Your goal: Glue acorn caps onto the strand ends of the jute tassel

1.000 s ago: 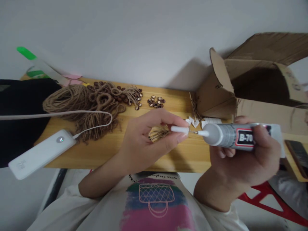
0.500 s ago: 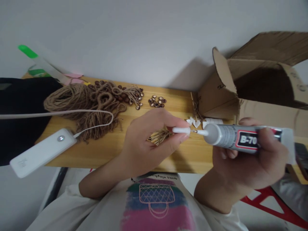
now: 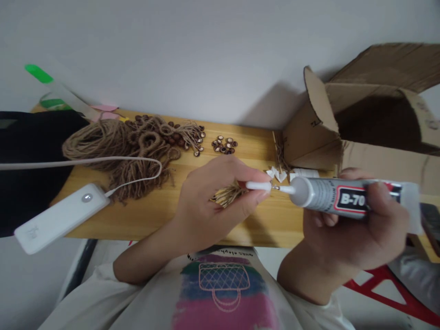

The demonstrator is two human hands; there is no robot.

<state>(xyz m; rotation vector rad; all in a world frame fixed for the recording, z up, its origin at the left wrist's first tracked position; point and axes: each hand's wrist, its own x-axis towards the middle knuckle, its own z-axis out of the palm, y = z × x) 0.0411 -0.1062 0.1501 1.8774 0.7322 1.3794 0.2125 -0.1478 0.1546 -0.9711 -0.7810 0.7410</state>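
My left hand [image 3: 213, 201] is closed, pinching a small white glue cap [image 3: 258, 186] between thumb and index finger. My right hand [image 3: 364, 229] is wrapped round a grey glue tube [image 3: 323, 197] labelled B-70, held level with its nozzle pointing left. The nozzle's thin metal tip [image 3: 275, 187] lies in line with the cap, very close to its end; whether they touch I cannot tell. Beneath my left hand, a bunch of thin golden strands [image 3: 227, 195] shows through the gap between the fingers, partly hidden.
Brown twine [image 3: 99, 140] and braided cord pieces [image 3: 147, 146] lie on the wooden table [image 3: 154, 224]. Several small brown cut nuts [image 3: 224, 145] sit farther back. An open cardboard box [image 3: 305, 142] stands right, near paper scraps [image 3: 277, 174]. A white power bank [image 3: 62, 217] lies left, its cable attached.
The glue tube in my right hand has shifted slightly left, bringing its metal tip nearer the cap. My left hand has stayed nearly still.
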